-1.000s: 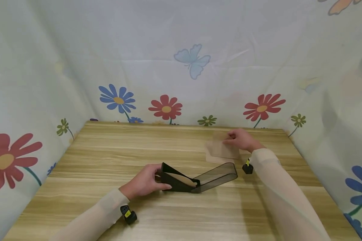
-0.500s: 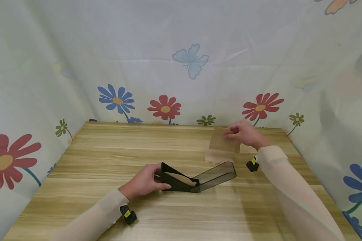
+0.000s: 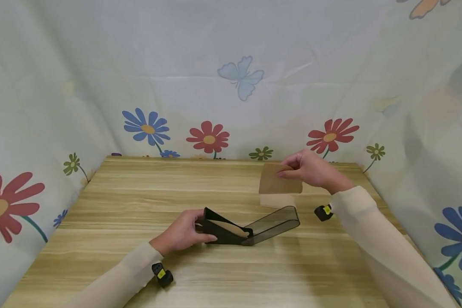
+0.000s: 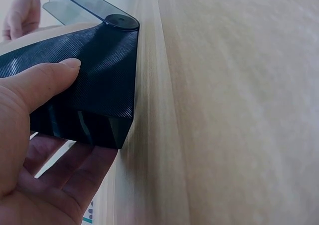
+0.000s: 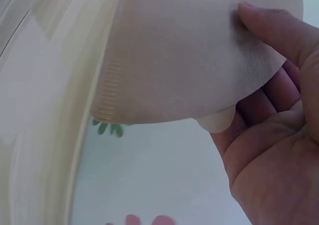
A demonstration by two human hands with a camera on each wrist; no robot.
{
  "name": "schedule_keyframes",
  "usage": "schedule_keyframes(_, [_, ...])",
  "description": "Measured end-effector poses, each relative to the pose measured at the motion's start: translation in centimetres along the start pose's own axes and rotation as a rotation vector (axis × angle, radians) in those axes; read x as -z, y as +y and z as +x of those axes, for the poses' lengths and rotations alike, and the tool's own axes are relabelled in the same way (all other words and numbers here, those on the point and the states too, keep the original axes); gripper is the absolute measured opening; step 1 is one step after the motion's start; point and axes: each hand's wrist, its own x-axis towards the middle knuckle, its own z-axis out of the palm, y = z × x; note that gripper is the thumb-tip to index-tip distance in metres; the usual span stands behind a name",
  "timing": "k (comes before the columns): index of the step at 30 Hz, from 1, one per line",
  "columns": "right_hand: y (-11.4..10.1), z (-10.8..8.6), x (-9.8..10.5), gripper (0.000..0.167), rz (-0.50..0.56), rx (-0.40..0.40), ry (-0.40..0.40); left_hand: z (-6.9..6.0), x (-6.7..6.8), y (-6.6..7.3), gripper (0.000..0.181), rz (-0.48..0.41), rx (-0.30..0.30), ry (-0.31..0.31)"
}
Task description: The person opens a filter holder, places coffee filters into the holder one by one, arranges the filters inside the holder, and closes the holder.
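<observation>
On wooden table (image 3: 138,184), flowered backdrop (image 3: 177,55) behind: gripping black case (image 3: 229,236) near centre with left hand (image 3: 182,232), pinching brown paper filter (image 3: 276,183) at far right with right hand (image 3: 309,169). Should handle light, soft, crease-prone; best pinched by edge.

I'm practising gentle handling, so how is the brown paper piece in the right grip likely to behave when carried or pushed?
The brown paper piece is probably light: the right grip pinches it near one edge alone. It seems stiff enough to carry, spreading with little droop. Pushed edge-on, it would likely buckle, since it looks thin.
</observation>
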Motion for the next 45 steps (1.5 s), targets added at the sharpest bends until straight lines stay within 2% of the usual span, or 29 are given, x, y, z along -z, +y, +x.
schedule_keyframes(6, [-2.2, -1.1, 0.0, 0.009, -0.011, 0.036, -0.010, 0.0, -0.1, 0.1, 0.034, 0.011, 0.001, 0.003])
schedule_keyframes(13, [-4.2, -1.8, -0.8, 0.008, -0.034, 0.106, -0.009, 0.0, -0.1, 0.1, 0.034, 0.004, 0.008, -0.001])
schedule_keyframes(23, [-6.3, -2.1, -2.7, 0.007, 0.018, 0.152, 0.003, 0.0, -0.1, 0.0, 0.034, -0.012, 0.010, -0.007])
schedule_keyframes(33, [-7.1, -2.1, -5.5, 0.007, 0.103, 0.121, -0.061, 0.0, 0.0, 0.2, 0.034, -0.007, 0.009, -0.007])
schedule_keyframes(45, [-6.8, -1.9, -8.5, 0.009, 0.131, 0.184, -0.119, 0.0, 0.0, 0.2, 0.036, -0.003, 0.015, -0.006])
